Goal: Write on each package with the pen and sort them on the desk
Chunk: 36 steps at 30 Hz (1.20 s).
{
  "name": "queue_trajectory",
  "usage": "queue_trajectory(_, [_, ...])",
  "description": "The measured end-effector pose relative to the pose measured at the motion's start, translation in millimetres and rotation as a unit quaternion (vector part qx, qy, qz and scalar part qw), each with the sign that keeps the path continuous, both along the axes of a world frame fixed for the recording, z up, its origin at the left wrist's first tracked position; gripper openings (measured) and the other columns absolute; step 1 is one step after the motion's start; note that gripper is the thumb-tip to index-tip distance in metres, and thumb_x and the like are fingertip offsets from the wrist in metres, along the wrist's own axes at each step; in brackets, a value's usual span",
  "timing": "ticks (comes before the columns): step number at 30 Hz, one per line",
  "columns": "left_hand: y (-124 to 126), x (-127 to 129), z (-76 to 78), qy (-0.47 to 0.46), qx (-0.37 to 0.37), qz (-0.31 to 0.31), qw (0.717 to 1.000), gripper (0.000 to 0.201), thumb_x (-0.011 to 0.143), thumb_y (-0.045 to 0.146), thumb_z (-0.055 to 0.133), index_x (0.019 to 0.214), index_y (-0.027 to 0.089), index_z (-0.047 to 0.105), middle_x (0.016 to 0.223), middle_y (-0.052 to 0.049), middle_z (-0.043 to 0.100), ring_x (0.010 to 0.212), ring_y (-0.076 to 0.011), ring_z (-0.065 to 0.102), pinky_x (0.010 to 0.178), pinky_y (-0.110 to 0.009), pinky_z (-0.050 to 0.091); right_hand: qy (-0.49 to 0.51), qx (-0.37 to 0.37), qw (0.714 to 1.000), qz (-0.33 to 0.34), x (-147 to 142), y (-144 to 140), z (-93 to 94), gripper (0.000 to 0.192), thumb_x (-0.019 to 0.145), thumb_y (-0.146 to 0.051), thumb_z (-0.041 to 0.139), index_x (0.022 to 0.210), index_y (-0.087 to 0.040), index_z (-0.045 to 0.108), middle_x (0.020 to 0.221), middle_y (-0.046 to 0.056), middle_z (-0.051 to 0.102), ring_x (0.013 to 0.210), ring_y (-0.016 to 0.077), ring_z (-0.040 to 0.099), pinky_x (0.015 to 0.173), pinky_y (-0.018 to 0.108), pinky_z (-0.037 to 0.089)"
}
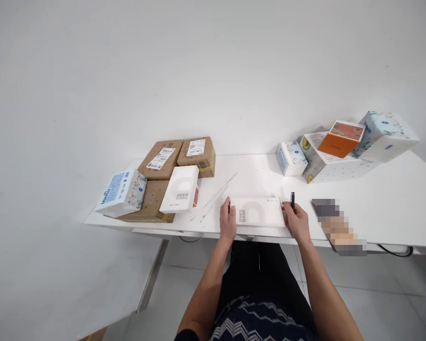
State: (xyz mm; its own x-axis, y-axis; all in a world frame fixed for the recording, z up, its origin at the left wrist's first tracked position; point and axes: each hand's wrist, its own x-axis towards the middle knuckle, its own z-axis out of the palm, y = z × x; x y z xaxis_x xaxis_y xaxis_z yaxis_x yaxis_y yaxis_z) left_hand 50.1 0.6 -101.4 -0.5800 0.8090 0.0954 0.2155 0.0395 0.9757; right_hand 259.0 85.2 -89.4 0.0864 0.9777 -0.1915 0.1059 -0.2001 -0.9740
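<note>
A white power bank box [259, 211] lies at the front edge of the white table, its printed lettering turned sideways. My left hand [228, 220] grips its left end, fingers at the far side and side edge. At the opposite end is my right hand [297, 221], closed around a black pen [292, 200] that points upward. The fingertips of that hand are at the box's right edge; how firmly they touch it I cannot tell.
Left are several cardboard boxes [156, 163], a second power bank box [179, 189] and a tissue pack [122, 192]. Right stand a small tissue pack [293, 158], a white carton [337, 166], an orange box [341, 138], a large tissue pack [386, 137] and a blurred flat object [339, 227].
</note>
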Motion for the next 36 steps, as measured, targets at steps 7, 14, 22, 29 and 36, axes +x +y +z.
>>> queue_trajectory(7, [-3.6,0.8,-0.8,-0.040,0.015,0.011,0.999,0.046,0.093,0.050,0.039,0.128,0.023,0.053,0.135,-0.007,0.054,0.128,-0.0210,0.047,0.110,-0.037,0.034,0.043,-0.009,0.999,-0.016,4.1,1.2,-3.8,0.046,0.071,-0.057,0.064,0.090,-0.015,0.066,0.068,0.000,0.061,0.040,0.0047,0.033,0.035,0.021,0.025])
queue_trajectory(14, [-8.8,-2.6,-1.9,0.067,-0.009,-0.055,0.996,0.044,0.094,0.044,0.039,0.129,0.022,0.052,0.136,-0.009,0.053,0.128,-0.0233,0.046,0.108,-0.042,0.036,0.115,-0.018,0.993,-0.030,8.9,6.5,-4.4,0.045,0.066,-0.055,0.070,0.089,-0.015,0.067,0.080,0.003,0.066,0.038,0.0017,0.030,0.032,0.020,0.022])
queue_trajectory(22, [-12.0,-12.8,7.9,0.263,-0.106,-0.219,0.934,0.088,0.071,0.040,0.071,0.146,0.022,0.029,0.151,-0.013,0.031,0.138,-0.0331,0.026,0.111,-0.051,0.028,0.025,-0.037,0.999,0.006,33.6,3.5,4.1,0.050,0.069,-0.059,0.066,0.089,-0.014,0.068,0.044,-0.005,0.048,0.034,0.0056,0.029,0.032,0.022,0.022])
queue_trajectory(29, [-10.4,-10.7,10.7,0.240,-0.057,-0.135,0.960,0.062,0.079,0.041,0.064,0.135,0.022,0.046,0.124,-0.009,0.059,0.115,-0.0254,0.052,0.099,-0.043,0.043,-0.074,-0.051,0.993,0.072,43.5,-13.0,26.1,0.053,0.073,-0.061,0.060,0.095,-0.014,0.069,0.044,-0.007,0.036,0.040,0.0090,0.032,0.038,0.023,0.025])
queue_trajectory(36, [-12.7,-3.6,30.8,0.231,0.028,0.001,0.972,0.041,0.093,0.043,0.041,0.116,0.017,0.063,0.097,-0.010,0.069,0.095,-0.0218,0.062,0.084,-0.036,0.049,-0.056,0.054,0.990,0.116,36.4,-23.8,56.8,0.042,0.082,-0.060,0.050,0.072,-0.020,0.060,0.048,-0.005,0.040,0.048,0.0113,0.040,0.047,0.023,0.035])
